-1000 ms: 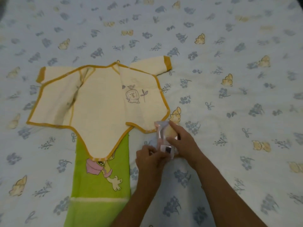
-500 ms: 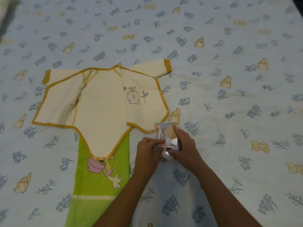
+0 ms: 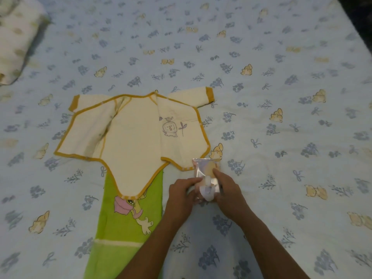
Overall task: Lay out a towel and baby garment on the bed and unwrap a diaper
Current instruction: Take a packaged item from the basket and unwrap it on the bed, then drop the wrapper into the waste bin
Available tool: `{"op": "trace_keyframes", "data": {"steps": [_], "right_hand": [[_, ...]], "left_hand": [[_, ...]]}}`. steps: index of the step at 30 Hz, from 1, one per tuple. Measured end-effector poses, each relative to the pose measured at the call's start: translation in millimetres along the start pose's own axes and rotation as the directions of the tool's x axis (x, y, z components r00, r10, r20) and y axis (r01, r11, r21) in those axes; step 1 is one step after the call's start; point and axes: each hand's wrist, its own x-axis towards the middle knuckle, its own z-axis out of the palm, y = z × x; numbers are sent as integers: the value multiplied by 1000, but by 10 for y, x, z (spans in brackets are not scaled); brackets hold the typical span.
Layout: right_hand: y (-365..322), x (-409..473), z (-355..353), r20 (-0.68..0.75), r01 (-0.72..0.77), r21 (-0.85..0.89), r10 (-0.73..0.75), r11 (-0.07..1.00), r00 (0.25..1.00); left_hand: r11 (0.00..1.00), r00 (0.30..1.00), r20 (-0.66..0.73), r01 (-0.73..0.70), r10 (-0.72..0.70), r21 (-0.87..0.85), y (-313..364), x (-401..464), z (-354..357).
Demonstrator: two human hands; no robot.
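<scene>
A cream baby garment (image 3: 132, 135) with mustard trim lies spread open on the bed, sleeves out to both sides. Its lower point overlaps a green towel (image 3: 124, 224) with a cartoon print, which runs toward me. Just right of the garment's hem, a diaper in a clear shiny wrapper (image 3: 205, 170) is held upright between both hands. My left hand (image 3: 181, 194) grips its lower left side. My right hand (image 3: 227, 190) grips the right side, thumb pressed on the wrapper's front. A white bit of the diaper shows at the wrapper's lower end.
The bed sheet (image 3: 281, 97) is pale blue with flower and bear prints and fills the view. A patterned pillow (image 3: 14, 37) lies at the far left corner. The bed's dark edge (image 3: 360, 15) shows at the top right.
Both hands have closed in on the wrapped diaper and lifted it upright. The camera has tilted up, so more of the bed and the pillow show.
</scene>
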Motion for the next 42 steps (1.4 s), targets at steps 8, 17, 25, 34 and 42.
{"op": "trace_keyframes", "data": {"steps": [8,17,25,34,42], "right_hand": [[-295,-99,-488,48,-63,12,63,998,997],[-1482,-334,-1439,23,104,-139,-102,985,995],[-2920,-1089,-1544,188,357,-224,-319,907,929],[-4205,-2478,-873,399,631,-151,-538,761,743],[-4338,-4195,187,650,824,-68,-602,563,464]], "left_hand": [[972,984,89,132,-152,197,392,-64,-444],[902,969,-187,221,-160,370,1453,-445,-1606],[870,846,-441,432,-300,237,1881,-1749,-2766],[823,592,-677,567,-437,-34,1938,-3795,-3753],[720,333,-742,634,-582,-281,1589,-5997,-3420]]}}
